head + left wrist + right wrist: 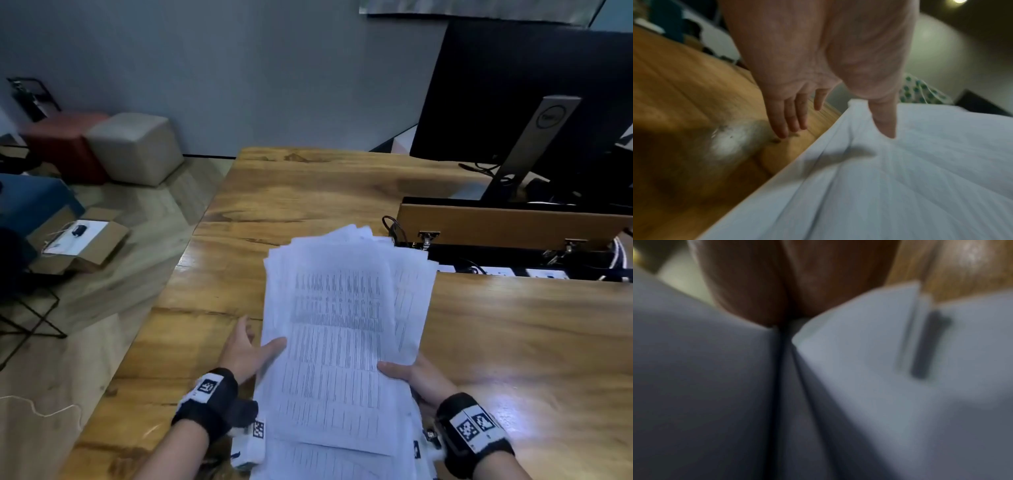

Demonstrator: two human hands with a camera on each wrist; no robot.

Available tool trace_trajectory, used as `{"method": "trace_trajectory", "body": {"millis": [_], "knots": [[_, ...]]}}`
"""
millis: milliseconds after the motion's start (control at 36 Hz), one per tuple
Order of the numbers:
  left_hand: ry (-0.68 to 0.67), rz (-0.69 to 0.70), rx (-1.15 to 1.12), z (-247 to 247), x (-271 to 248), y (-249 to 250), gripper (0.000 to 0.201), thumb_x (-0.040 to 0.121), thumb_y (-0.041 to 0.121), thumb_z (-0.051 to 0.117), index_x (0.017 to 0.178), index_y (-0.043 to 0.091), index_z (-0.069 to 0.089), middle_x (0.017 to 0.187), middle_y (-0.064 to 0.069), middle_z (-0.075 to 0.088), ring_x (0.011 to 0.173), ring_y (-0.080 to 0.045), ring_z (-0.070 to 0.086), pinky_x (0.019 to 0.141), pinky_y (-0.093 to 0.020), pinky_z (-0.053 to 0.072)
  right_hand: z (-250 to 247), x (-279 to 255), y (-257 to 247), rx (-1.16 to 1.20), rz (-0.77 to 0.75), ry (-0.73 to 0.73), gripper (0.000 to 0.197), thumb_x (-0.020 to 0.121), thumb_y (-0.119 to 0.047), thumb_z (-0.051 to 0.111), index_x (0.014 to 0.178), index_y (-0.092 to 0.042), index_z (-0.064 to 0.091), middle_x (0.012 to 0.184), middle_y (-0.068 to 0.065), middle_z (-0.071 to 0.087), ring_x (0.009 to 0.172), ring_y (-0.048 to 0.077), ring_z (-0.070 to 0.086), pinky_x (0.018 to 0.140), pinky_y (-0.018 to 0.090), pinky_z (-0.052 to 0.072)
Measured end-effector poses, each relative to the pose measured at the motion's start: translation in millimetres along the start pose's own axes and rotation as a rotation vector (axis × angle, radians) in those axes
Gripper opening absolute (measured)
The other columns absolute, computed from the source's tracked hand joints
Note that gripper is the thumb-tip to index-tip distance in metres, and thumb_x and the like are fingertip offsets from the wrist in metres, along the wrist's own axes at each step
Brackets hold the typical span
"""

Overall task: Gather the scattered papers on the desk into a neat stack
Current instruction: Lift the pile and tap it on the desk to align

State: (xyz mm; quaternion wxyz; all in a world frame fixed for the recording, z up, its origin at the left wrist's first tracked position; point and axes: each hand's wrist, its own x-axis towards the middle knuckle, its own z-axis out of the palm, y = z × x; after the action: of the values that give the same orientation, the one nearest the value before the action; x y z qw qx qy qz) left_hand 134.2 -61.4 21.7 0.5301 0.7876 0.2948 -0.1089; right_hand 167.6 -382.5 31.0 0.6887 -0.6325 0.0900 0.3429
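Observation:
A loose, fanned pile of white printed papers (pixel 335 329) is in the middle of the wooden desk (pixel 308 192), its near end over the front edge. My left hand (pixel 250 349) is at the pile's left edge. In the left wrist view its thumb (pixel 885 120) lies on the top sheet (pixel 900 186), and its straight fingers (pixel 789 116) reach over the bare desk (pixel 684 81) beside the papers. My right hand (pixel 414 375) grips the pile's right side with its thumb on top. The right wrist view is blurred: the hand (pixel 777 288) is pressed close against sheets (pixel 859 369).
A black monitor (pixel 534 102) on a stand occupies the back right. In front of it is an open cable-tray flap (pixel 507 219) with cables and a power strip (pixel 496 272). Off the desk's left edge, ottomans (pixel 133 147) and a cardboard box (pixel 78 240) sit on the floor.

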Motion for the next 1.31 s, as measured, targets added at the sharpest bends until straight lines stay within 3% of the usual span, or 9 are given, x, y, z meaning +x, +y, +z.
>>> {"method": "trace_trajectory", "body": {"millis": [111,222,361,444,556,694,1056,1194,1306], "knots": [[-0.125,0.143,-0.348,-19.2,-6.0,26.4,0.102,0.034,0.054,0.094,0.119,0.015,0.054,0.108,-0.001,0.074,0.087,-0.011,0.072,0.071,-0.025,0.056,-6.8,-13.2,-12.7,0.012,-0.059,-0.066,0.055,0.078,-0.008,0.081,0.128,-0.011,0.059,0.123,0.014,0.073,0.113,0.032,0.070,0.098,0.051,0.053],[-0.418,0.217,-0.450,-26.0,-14.8,44.2,0.085,0.049,0.032,0.096,0.123,0.009,0.062,0.121,-0.010,0.071,0.113,-0.027,0.067,0.095,-0.039,0.055,-2.4,-24.4,-27.5,0.016,-0.061,-0.112,0.043,0.085,0.009,0.063,0.125,-0.005,0.061,0.119,0.015,0.075,0.108,0.030,0.072,0.082,0.035,0.061],[-0.316,0.335,-0.447,-17.4,-24.7,61.7,0.051,0.078,-0.017,0.067,0.125,0.004,0.060,0.121,-0.009,0.071,0.114,-0.024,0.066,0.087,-0.028,0.057,3.2,-23.7,-38.0,-0.177,-0.107,-0.060,0.046,0.084,0.005,0.070,0.125,-0.015,0.063,0.123,0.006,0.074,0.112,0.023,0.071,0.095,0.039,0.056],[-0.218,0.402,-0.427,-22.8,-31.5,72.1,0.047,0.073,-0.005,0.078,0.117,0.007,0.067,0.117,-0.010,0.073,0.113,-0.027,0.067,0.090,-0.033,0.057,5.9,-23.5,-46.2,-0.212,-0.202,0.049,0.035,0.084,-0.003,0.074,0.115,-0.019,0.068,0.112,0.002,0.078,0.105,0.018,0.074,0.096,0.039,0.057],[-0.081,0.512,-0.449,-31.8,-50.1,92.5,0.039,0.073,-0.005,0.078,0.106,0.013,0.071,0.106,0.000,0.077,0.100,-0.014,0.072,0.086,-0.026,0.057,8.1,-20.1,-55.0,-0.107,-0.344,0.206,0.023,0.079,0.004,0.076,0.091,-0.015,0.074,0.084,-0.002,0.081,0.078,0.010,0.076,0.067,0.019,0.060],[0.017,0.575,-0.489,-32.7,-62.5,107.2,0.033,0.071,-0.010,0.077,0.098,0.007,0.070,0.079,0.014,0.078,0.078,0.001,0.073,0.068,-0.007,0.052,12.8,-16.6,-60.5,-0.033,-0.422,0.290,0.035,0.080,-0.006,0.077,0.115,0.000,0.072,0.110,0.009,0.077,0.102,0.018,0.072,0.089,0.024,0.058],[-0.023,0.579,-0.474,-30.7,-57.8,86.1,0.040,0.069,-0.010,0.078,0.101,0.014,0.071,0.093,0.009,0.079,0.090,-0.006,0.074,0.071,-0.013,0.055,19.4,-25.8,-53.2,-0.014,-0.502,0.254,0.031,0.076,0.003,0.078,0.101,-0.013,0.073,0.092,-0.009,0.082,0.090,0.008,0.076,0.069,0.015,0.059],[-0.018,0.578,-0.509,-36.7,-56.8,78.1,0.054,0.051,0.020,0.092,0.101,0.015,0.072,0.101,0.001,0.078,0.095,-0.013,0.073,0.074,-0.019,0.058,20.1,-32.2,-58.5,-0.035,-0.615,0.241,0.077,0.048,-0.046,0.093,0.110,-0.005,0.071,0.104,0.006,0.080,0.097,0.019,0.075,0.081,0.034,0.060],[-0.023,0.596,-0.535,-37.9,-60.7,82.1,0.074,0.038,0.042,0.095,0.102,0.014,0.070,0.101,0.000,0.078,0.094,-0.013,0.073,0.072,-0.020,0.058,23.6,-38.5,-66.3,-0.025,-0.669,0.226,0.055,0.061,-0.016,0.085,0.111,0.000,0.070,0.097,0.005,0.080,0.093,0.017,0.075,0.070,0.022,0.059]]}}
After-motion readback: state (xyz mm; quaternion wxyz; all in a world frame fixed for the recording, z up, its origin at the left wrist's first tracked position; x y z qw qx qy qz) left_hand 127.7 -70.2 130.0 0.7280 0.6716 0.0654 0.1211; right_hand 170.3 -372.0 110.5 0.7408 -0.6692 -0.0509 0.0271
